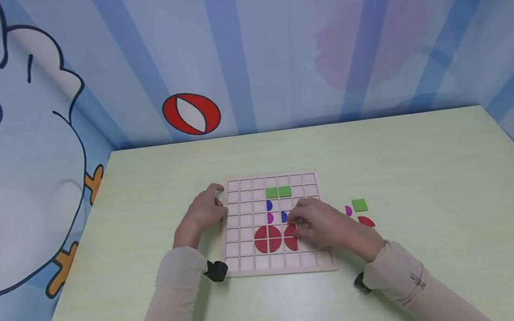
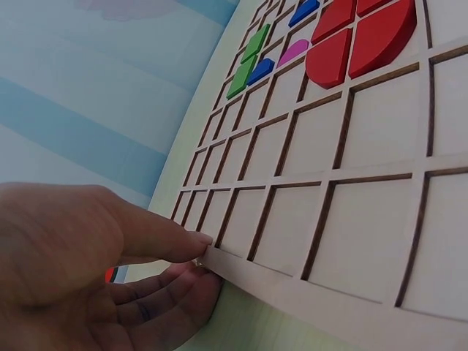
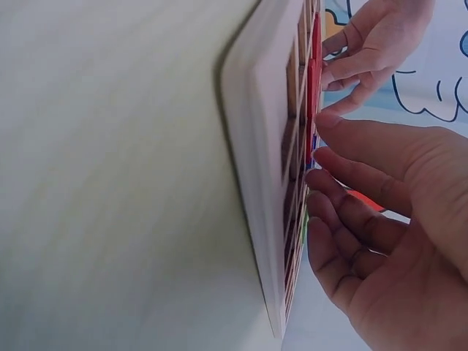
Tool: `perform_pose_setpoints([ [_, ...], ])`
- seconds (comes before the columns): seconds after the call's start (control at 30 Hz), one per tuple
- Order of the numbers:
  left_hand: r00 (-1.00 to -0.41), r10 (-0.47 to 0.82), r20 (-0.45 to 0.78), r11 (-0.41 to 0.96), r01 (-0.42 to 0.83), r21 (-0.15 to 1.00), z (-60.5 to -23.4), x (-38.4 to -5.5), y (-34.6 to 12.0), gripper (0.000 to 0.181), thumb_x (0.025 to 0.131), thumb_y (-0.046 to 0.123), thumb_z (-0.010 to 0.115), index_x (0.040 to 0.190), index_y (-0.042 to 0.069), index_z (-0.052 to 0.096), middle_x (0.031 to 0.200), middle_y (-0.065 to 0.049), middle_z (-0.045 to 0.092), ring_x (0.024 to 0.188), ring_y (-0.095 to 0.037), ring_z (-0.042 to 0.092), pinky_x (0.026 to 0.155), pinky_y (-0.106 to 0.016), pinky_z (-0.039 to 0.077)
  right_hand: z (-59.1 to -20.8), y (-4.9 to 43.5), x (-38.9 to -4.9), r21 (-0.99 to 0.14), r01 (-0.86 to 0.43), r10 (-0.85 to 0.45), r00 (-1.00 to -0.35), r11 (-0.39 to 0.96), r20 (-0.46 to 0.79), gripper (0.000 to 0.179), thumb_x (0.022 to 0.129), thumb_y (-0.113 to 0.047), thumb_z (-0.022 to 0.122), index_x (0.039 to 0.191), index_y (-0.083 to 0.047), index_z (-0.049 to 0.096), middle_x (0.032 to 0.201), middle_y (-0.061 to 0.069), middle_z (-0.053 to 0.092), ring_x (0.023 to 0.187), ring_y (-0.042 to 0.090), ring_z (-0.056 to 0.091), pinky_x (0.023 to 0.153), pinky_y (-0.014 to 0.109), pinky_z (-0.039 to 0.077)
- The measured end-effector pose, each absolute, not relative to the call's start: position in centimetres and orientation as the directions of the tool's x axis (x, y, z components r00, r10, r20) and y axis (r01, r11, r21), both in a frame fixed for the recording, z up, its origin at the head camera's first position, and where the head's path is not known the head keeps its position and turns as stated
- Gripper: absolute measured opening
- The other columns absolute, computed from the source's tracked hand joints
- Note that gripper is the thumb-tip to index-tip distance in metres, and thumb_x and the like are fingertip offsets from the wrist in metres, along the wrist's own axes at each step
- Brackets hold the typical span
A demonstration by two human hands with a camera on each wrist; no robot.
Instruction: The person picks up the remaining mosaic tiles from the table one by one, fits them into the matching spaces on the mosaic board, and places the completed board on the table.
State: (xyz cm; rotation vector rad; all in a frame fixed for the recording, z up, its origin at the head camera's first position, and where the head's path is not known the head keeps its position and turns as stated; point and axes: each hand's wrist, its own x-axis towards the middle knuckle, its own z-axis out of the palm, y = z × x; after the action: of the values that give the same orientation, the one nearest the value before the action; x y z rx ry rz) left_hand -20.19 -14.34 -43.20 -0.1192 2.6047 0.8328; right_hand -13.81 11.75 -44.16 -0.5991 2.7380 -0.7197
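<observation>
A pale wooden grid board lies on the table. My left hand grips its left edge; in the left wrist view a finger rests on the rim while other fingers curl below it. My right hand is over the board's right half, thumb and fingertips close at the red quarter-circle pieces, partly covering them. To their left, red quarter circles form a full disc. Farther up the board sit green squares, blue pieces and a magenta piece.
Right of the board lie a loose green square, a magenta half-round piece and a red quarter circle. The light table ends at a cartoon-printed wall. Black straps sit at the sleeves.
</observation>
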Motion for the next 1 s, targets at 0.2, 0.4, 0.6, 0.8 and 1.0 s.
perform_pose_setpoints([
  [0.2,-0.915,0.043,-0.401,0.824,-0.194,0.532,-43.3,-20.3,-14.4,0.056,0.091,0.013,0.057,0.143,0.015,0.037,0.104,-0.009,0.055,0.089,-0.023,0.051,0.072,-0.032,0.04,-43.8,11.9,-13.7,-0.515,-0.295,-0.426,-0.891,0.805,-0.154,0.036,0.081,-0.023,0.075,0.116,-0.016,0.068,0.117,-0.001,0.062,0.109,0.016,0.055,0.092,0.033,0.049],
  [0.4,-0.912,0.05,-0.407,0.832,-0.187,0.522,-43.3,-20.5,-14.5,0.057,0.091,0.013,0.057,0.143,0.014,0.036,0.104,-0.01,0.055,0.088,-0.023,0.051,0.073,-0.033,0.04,-43.5,12.2,-13.5,-0.552,-0.271,-0.418,-0.895,0.789,-0.158,0.038,0.081,-0.023,0.076,0.117,-0.016,0.066,0.112,-0.001,0.062,0.102,0.014,0.055,0.088,0.032,0.05],
  [0.6,-0.912,0.059,-0.407,0.833,-0.18,0.523,-43.3,-20.6,-14.4,0.06,0.09,0.013,0.057,0.145,0.014,0.034,0.103,-0.01,0.054,0.088,-0.023,0.051,0.072,-0.033,0.039,-43.0,13.0,-13.0,-0.615,-0.266,-0.425,-0.896,0.743,-0.126,0.037,0.082,-0.019,0.074,0.117,-0.012,0.065,0.105,-0.002,0.062,0.094,0.013,0.056,0.083,0.03,0.05],
  [0.8,-0.901,0.059,-0.431,0.831,-0.195,0.521,-43.4,-20.7,-14.4,0.07,0.09,0.011,0.056,0.152,0.021,0.026,0.103,-0.01,0.053,0.091,-0.024,0.049,0.074,-0.035,0.039,-42.8,14.1,-12.4,-0.677,-0.226,-0.396,-0.912,0.701,-0.106,0.037,0.084,-0.018,0.072,0.119,-0.011,0.063,0.103,-0.002,0.062,0.093,0.014,0.056,0.082,0.03,0.051],
  [1.0,-0.895,0.054,-0.442,0.836,-0.202,0.51,-43.4,-20.8,-14.4,0.07,0.09,0.012,0.055,0.152,0.023,0.026,0.107,-0.011,0.053,0.094,-0.025,0.05,0.076,-0.036,0.04,-42.9,15.5,-11.9,-0.72,-0.233,-0.39,-0.919,0.654,-0.057,0.035,0.086,-0.021,0.07,0.119,-0.011,0.063,0.106,-0.001,0.063,0.094,0.015,0.056,0.084,0.035,0.05],
])
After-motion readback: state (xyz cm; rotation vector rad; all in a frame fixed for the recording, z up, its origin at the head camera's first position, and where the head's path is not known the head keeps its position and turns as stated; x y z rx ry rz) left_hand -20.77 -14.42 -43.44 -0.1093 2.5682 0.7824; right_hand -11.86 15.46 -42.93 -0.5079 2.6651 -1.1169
